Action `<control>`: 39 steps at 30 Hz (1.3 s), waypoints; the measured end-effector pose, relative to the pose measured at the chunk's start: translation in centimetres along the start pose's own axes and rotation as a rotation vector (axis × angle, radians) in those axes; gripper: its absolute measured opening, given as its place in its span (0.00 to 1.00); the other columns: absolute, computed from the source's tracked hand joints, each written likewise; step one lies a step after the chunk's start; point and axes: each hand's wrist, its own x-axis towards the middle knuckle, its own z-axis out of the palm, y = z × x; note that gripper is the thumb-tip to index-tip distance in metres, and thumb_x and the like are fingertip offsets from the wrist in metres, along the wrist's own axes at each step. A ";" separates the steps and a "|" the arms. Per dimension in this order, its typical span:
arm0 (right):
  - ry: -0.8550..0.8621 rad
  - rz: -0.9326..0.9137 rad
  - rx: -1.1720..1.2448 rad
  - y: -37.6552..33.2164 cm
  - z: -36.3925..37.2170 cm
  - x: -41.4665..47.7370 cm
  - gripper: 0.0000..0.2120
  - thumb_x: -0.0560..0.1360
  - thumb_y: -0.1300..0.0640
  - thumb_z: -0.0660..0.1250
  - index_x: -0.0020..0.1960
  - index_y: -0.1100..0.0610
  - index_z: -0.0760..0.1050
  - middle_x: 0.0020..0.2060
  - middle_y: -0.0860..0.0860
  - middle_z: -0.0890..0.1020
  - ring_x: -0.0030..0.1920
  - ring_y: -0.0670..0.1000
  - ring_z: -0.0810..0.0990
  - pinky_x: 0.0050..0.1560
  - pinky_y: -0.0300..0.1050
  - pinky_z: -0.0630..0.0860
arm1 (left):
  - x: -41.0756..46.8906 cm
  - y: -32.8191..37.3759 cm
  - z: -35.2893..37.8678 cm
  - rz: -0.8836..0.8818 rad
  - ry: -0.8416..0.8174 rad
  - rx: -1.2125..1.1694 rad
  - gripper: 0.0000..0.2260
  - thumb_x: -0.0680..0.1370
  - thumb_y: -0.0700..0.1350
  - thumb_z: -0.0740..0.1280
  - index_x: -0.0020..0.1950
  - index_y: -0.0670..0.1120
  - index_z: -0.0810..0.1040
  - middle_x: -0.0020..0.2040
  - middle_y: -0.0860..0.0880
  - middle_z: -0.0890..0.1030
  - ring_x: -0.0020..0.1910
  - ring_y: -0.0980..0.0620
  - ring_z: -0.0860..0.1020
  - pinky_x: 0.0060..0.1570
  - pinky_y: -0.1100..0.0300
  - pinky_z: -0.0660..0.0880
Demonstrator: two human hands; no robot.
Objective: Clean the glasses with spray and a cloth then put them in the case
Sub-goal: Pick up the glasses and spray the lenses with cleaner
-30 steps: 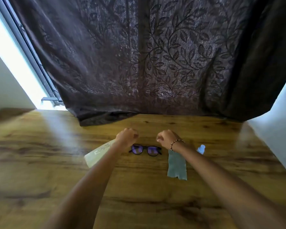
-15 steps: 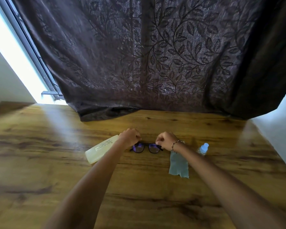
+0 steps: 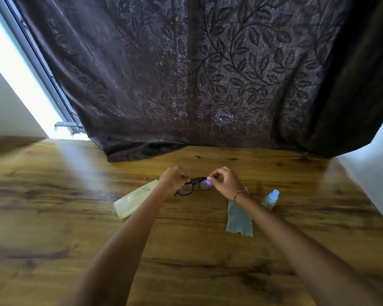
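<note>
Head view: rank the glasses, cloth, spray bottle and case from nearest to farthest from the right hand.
1. glasses, pinched by the right hand itself.
2. cloth, just under its wrist.
3. spray bottle, farther to the right.
4. case, across on the left.

— Where are the glasses [image 3: 195,186]?
— In the middle, a thin dark frame with roundish lenses. The left hand [image 3: 174,178] and the right hand [image 3: 226,183] each pinch one end, and one lens glints violet.
— And the case [image 3: 134,199]?
— Just to their left: pale yellow, oblong, closed, lying aslant on the worktop [image 3: 53,217], print on its lid.
— The cloth [image 3: 239,219]?
— Grey-blue, flat, right of the glasses, with a jagged near edge.
— The spray bottle [image 3: 270,199]?
— Small, clear, pale cap uppermost, just right of the cloth.
</note>
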 end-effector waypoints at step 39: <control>0.082 0.624 0.376 0.0 -3.9 3.7 0.07 0.75 0.66 0.66 0.50 0.70 0.78 0.56 0.61 0.79 0.31 0.52 0.81 0.42 0.48 0.83 | -3.8 -0.7 -1.8 0.317 0.164 -0.096 0.15 0.75 0.46 0.70 0.62 0.51 0.78 0.55 0.50 0.71 0.47 0.56 0.72 0.52 0.61 0.72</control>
